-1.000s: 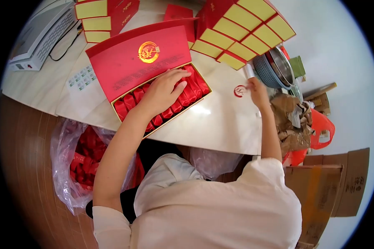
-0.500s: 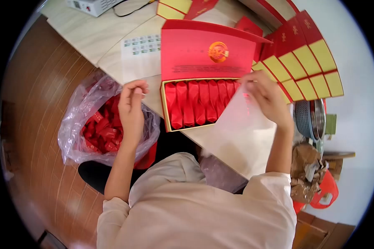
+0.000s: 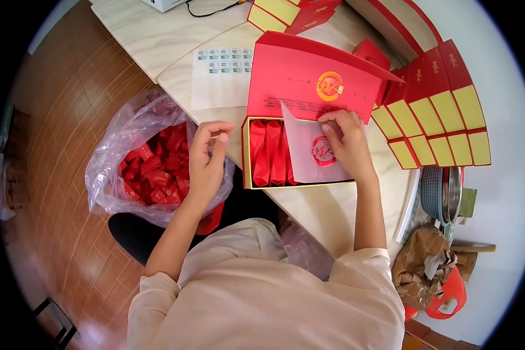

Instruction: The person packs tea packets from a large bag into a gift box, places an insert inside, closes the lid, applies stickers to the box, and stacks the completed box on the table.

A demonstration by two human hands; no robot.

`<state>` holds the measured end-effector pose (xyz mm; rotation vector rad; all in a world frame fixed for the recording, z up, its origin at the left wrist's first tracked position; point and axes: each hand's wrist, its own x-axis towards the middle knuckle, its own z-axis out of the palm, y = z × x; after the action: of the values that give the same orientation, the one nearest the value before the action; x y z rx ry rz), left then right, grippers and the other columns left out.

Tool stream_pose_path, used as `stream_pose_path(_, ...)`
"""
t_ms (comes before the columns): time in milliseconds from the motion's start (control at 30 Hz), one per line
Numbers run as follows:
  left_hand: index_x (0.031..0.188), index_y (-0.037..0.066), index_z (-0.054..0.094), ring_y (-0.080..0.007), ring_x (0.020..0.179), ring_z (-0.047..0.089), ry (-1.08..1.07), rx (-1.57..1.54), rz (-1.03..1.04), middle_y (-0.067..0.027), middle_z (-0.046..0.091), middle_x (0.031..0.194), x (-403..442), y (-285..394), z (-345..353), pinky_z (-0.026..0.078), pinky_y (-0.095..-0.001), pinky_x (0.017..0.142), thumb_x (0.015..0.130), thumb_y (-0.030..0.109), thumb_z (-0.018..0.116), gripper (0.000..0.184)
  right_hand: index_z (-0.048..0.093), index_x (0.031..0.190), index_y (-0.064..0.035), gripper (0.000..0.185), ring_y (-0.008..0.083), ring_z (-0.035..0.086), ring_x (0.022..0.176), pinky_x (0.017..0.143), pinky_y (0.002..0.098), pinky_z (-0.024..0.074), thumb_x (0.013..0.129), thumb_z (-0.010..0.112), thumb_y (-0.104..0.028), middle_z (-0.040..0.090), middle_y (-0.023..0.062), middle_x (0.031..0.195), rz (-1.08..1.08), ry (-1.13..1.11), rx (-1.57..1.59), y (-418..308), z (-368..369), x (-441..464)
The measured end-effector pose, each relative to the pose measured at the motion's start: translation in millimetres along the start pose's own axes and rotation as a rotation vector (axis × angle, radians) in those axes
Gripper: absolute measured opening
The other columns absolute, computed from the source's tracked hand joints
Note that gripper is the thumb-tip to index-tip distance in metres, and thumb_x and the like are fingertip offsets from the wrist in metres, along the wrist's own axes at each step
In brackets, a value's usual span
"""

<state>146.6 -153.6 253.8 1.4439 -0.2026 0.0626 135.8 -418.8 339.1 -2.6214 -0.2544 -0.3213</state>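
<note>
An open red box (image 3: 247, 153) sits on the table, its lid (image 3: 291, 73) tilted back and showing a gold emblem. Red wrapped packets (image 3: 268, 153) fill its left part. Over the rest lies a translucent sheet (image 3: 302, 149) with a red round print, its upper left corner raised. My right hand (image 3: 347, 146) pinches the sheet at its upper edge. Left of the box, near its lower left side, my left hand (image 3: 209, 163) is held in the air with fingers apart and nothing in it.
A plastic bag (image 3: 108, 169) of red packets stands left below the table (image 3: 326, 216). Stacked red and yellow boxes (image 3: 437, 116) are at the right, above metal and grey baskets (image 3: 433, 195) and brown paper (image 3: 417, 268). A sticker sheet (image 3: 216, 87) lies behind my left hand.
The view has turned right. My right hand has brought the translucent sheet from the table's right side over the box. My left hand has left the packets and moved to the box's left.
</note>
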Motion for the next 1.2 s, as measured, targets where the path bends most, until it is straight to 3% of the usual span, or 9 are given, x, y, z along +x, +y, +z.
stream_pose_path(200, 0.120, 0.003, 0.049, -0.0256, 0.119, 0.042, -0.007, 0.109, 0.253, -0.0139, 0.046, 0.124, 2, 33, 20, 0.031, -0.0376, 0.102, 0.090, 0.025, 0.055, 0.038, 0.062, 0.091, -0.0075, 0.014, 0.0284, 0.050, 0.085, 0.084, 0.0376, 0.0358, 0.077, 0.064, -0.007, 0.056, 0.0086, 0.087, -0.082, 0.116, -0.131, 2, 17, -8)
stream_pose_path(267, 0.127, 0.003, 0.044, -0.0300, 0.123, 0.037, -0.138, 0.236, 0.370, -0.0154, 0.043, 0.128, 6, 45, 24, 0.025, -0.0404, 0.105, 0.090, 0.027, 0.054, 0.046, 0.062, 0.093, -0.0072, 0.018, 0.0310, 0.049, 0.085, 0.084, 0.0391, 0.0358, 0.075, 0.062, -0.009, 0.054, 0.0115, 0.092, -0.181, 0.225, -0.301, 6, 25, -9)
stream_pose_path(333, 0.123, 0.004, 0.049, -0.0323, 0.122, 0.038, -0.140, 0.255, 0.388, -0.0158, 0.044, 0.128, 6, 53, 30, 0.027, -0.0419, 0.105, 0.088, 0.027, 0.056, 0.042, 0.062, 0.097, -0.0061, 0.025, 0.0330, 0.048, 0.084, 0.080, 0.0396, 0.0385, 0.072, 0.061, -0.010, 0.054, 0.0143, 0.094, -0.140, 0.256, -0.291, -6, 16, -8)
stream_pose_path(400, 0.118, 0.007, 0.056, -0.0325, 0.125, 0.036, -0.329, 0.531, 0.442, -0.0132, 0.047, 0.128, 7, 58, 33, 0.025, -0.0427, 0.106, 0.088, 0.026, 0.055, 0.036, 0.063, 0.100, -0.0053, 0.029, 0.0331, 0.050, 0.088, 0.077, 0.0408, 0.0414, 0.072, 0.063, -0.012, 0.055, 0.0146, 0.096, -0.206, 0.146, -0.188, 3, 21, -12)
stream_pose_path(533, 0.114, 0.007, 0.059, -0.0324, 0.121, 0.040, -0.378, 0.609, 0.351, -0.0099, 0.054, 0.118, -1, 41, 38, 0.030, -0.0426, 0.104, 0.088, 0.021, 0.054, 0.030, 0.063, 0.101, -0.0044, 0.033, 0.0329, 0.052, 0.093, 0.076, 0.0422, 0.0435, 0.071, 0.066, -0.017, 0.056, 0.0151, 0.099, -0.015, 0.081, 0.239, 3, 25, -18)
stream_pose_path(633, 0.120, 0.004, 0.053, -0.0311, 0.116, 0.044, -0.297, 0.467, 0.314, -0.0127, 0.055, 0.115, -1, 38, 37, 0.031, -0.0411, 0.102, 0.093, 0.022, 0.049, 0.033, 0.061, 0.106, -0.0038, 0.043, 0.0320, 0.052, 0.099, 0.080, 0.0424, 0.0432, 0.073, 0.070, -0.030, 0.056, 0.0152, 0.102, -0.007, 0.063, 0.071, -22, 9, -16)
stream_pose_path(733, 0.124, 0.000, 0.048, -0.0297, 0.115, 0.045, -0.180, 0.298, 0.227, -0.0166, 0.053, 0.117, -1, 37, 33, 0.032, -0.0386, 0.100, 0.097, 0.026, 0.043, 0.038, 0.056, 0.118, -0.0050, 0.068, 0.0336, 0.051, 0.102, 0.082, 0.0427, 0.0406, 0.073, 0.067, -0.055, 0.053, 0.0166, 0.113, -0.018, 0.009, -0.221, -41, 10, -24)
stream_pose_path(1033, 0.127, 0.001, 0.044, -0.0291, 0.118, 0.043, -0.093, 0.407, 0.222, -0.0161, 0.043, 0.127, -2, 23, 25, 0.031, -0.0379, 0.103, 0.095, 0.020, 0.047, 0.038, 0.051, 0.131, -0.0119, 0.074, 0.0381, 0.044, 0.110, 0.088, 0.0490, 0.0353, 0.074, 0.064, -0.057, 0.044, 0.0245, 0.127, -0.076, 0.010, -0.351, -53, 25, -35)
stream_pose_path(1200, 0.134, 0.004, 0.037, -0.0253, 0.127, 0.038, -0.133, 0.274, 0.032, -0.0118, 0.039, 0.134, -4, 17, 24, 0.028, -0.0423, 0.107, 0.095, 0.023, 0.048, 0.045, 0.052, 0.130, -0.0130, 0.072, 0.0386, 0.045, 0.110, 0.089, 0.0494, 0.0350, 0.074, 0.064, -0.056, 0.043, 0.0249, 0.128, -0.062, -0.005, -0.332, -52, 23, -35)
